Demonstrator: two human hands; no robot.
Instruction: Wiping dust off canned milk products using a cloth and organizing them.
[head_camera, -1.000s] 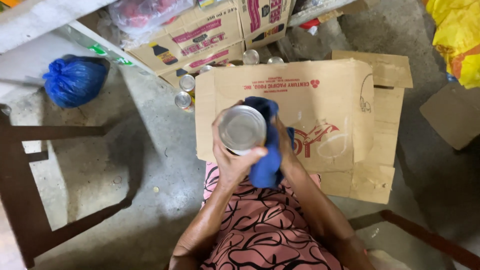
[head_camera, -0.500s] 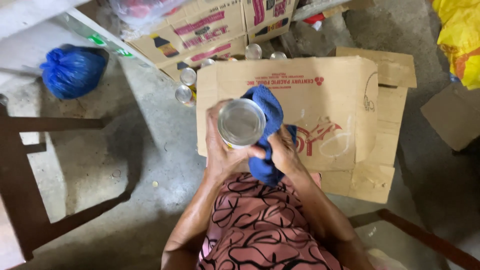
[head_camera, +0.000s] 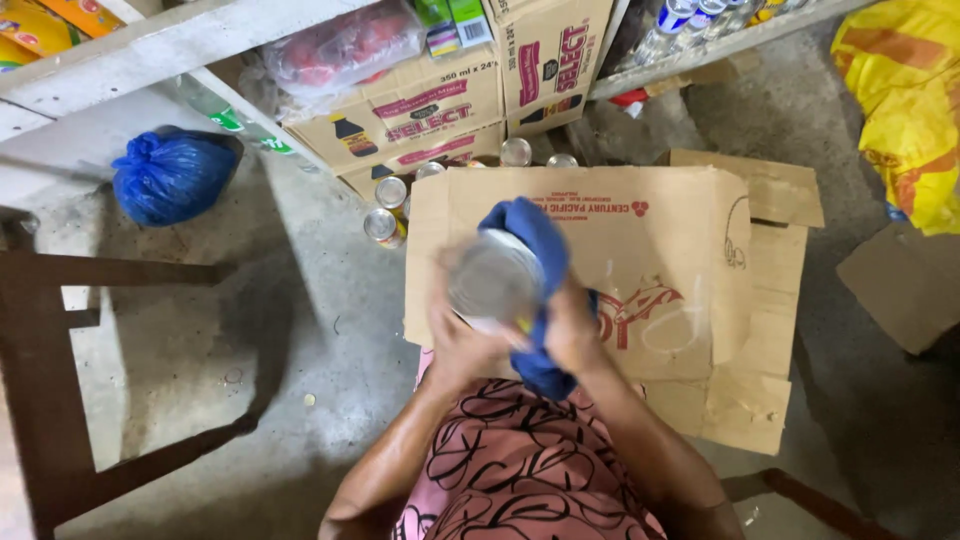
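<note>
A round metal can (head_camera: 495, 280) is held up over the person's lap, above a flat brown cardboard box (head_camera: 650, 260) that lies on the gray floor (head_camera: 280, 340). The can looks blurry, so I think it is being turned or rubbed right now. The left hand (head_camera: 460, 345) is wrapped around the can from below, fingers closed tight on it. The right hand (head_camera: 572, 335) is closed on a blue cloth (head_camera: 535, 240), and the cloth is pressed over the top and side of the can. This looks like the wiping step: cleaning the can with the cloth.

For the next move, I think the can needs to be turned in the left hand so the cloth can reach the other sides. The grip should stay firm so the can does not slip.

More cans (head_camera: 385, 210) stand on the floor just past the cardboard box, near printed boxes (head_camera: 420, 110) under a shelf (head_camera: 150, 45). A blue bag (head_camera: 170, 175) sits well off to the left, and a yellow bag (head_camera: 900, 110) is far to the right.
</note>
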